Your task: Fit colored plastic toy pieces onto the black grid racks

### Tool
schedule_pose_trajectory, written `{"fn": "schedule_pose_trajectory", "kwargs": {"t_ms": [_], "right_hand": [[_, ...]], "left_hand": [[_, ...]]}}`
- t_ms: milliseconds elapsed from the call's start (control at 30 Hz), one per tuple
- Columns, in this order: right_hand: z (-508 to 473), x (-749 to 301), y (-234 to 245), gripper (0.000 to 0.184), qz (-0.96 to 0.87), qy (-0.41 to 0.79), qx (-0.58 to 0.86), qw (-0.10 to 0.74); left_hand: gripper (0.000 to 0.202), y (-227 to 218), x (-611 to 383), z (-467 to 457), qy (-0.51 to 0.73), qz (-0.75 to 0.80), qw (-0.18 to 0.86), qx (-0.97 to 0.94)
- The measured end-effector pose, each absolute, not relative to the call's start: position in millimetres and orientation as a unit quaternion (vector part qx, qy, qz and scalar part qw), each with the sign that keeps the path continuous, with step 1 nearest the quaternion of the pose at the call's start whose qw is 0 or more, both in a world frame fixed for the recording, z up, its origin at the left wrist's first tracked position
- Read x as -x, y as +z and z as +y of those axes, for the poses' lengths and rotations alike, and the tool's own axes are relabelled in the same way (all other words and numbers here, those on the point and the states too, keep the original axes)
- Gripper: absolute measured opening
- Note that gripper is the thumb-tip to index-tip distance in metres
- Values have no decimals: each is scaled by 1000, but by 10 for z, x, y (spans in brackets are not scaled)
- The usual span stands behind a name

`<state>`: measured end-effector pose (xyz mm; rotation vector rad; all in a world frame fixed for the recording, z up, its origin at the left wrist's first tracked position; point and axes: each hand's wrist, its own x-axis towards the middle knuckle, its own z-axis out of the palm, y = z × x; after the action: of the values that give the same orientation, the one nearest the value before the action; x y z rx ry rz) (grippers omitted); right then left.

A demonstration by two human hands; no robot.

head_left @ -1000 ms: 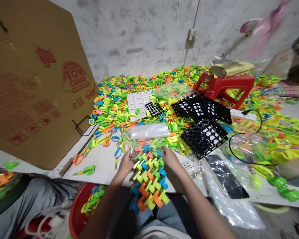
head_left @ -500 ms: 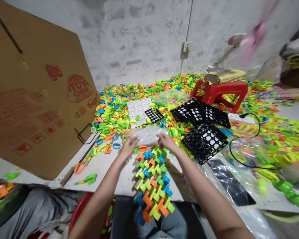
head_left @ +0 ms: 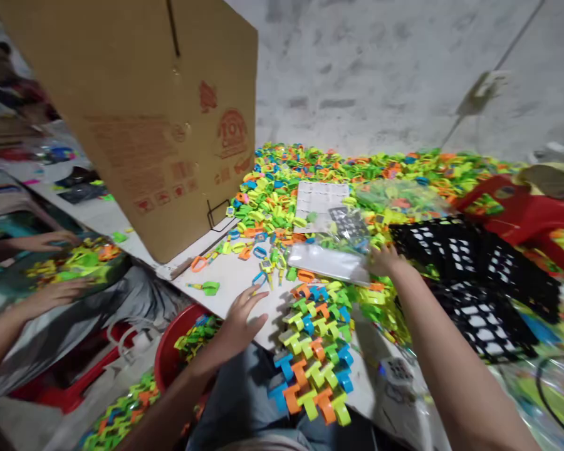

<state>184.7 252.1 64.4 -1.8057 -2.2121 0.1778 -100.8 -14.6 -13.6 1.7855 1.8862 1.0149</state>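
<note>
My view has swung left since half a second ago, so the cardboard box (head_left: pixel 169 119) now fills the far left and a co-worker's hands (head_left: pixel 51 294) show at the left edge. My 2 hands have parted: both were at the clear plastic bag (head_left: pixel 329 262), and now only my right hand (head_left: pixel 385 260) is on it, fingers closed on its right end as it lies flat beyond the woven mat of clips (head_left: pixel 317 351). My left hand (head_left: pixel 242 319) has dropped near, open and spread, holding nothing, just left of the mat. The mat hangs over the near table edge, interlocked green, orange and blue.
</note>
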Motion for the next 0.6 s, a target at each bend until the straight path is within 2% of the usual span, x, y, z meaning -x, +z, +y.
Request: {"fn": "schedule_pose_trajectory", "kwargs": {"t_ms": [133, 233, 333, 433, 600], "right_hand": [[2448, -2072, 180, 54, -812, 52, 571, 111], [2096, -2238, -34, 64, -823, 29, 525, 214], [1548, -2292, -199, 57, -797, 52, 515, 310], [989, -2250, -339, 43, -780, 104, 522, 329], [301, -2247, -552, 33, -711, 195, 581, 344]], "left_hand": [[60, -566, 1679, -353, 265, 810, 16, -523], [80, -635, 2083, -225, 222, 857, 14, -465], [82, -661, 2231, 16, 221, 837, 73, -496], [79, -711, 2146, 248, 237, 794, 116, -547], [94, -703, 1995, 537, 258, 710, 181, -630]]}}
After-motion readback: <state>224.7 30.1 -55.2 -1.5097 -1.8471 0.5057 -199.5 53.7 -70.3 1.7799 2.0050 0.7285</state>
